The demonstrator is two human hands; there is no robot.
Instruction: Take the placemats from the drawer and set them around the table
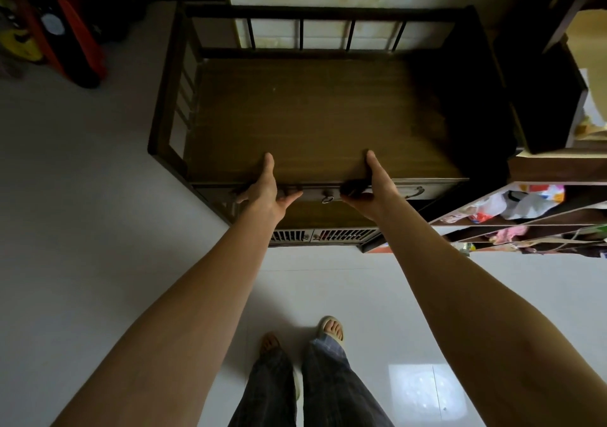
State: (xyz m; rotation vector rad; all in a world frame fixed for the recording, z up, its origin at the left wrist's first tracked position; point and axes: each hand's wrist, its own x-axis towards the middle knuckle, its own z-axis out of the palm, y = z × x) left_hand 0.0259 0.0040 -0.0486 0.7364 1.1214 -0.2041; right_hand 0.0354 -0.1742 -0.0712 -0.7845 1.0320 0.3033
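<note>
right hand (pixel 364 193) fingers hidden under the table edge; drawer (pixel 328 193) contents unseen

No legible text, labels, brands or numbers on any surface.

both arms are showing bare from the elbow down to the wrist, with no sleeve, watch or bracelet on them. the left hand (pixel 262 190) and the right hand (pixel 371 190) are wearing no gloves and no rings that can be seen. the person is wearing dark grey jeans (pixel 315 390) with wide, loose legs, one cuff looking more blue. the feet are wearing pale open-toe sandals (pixel 331 327), and the toes are showing.
</note>
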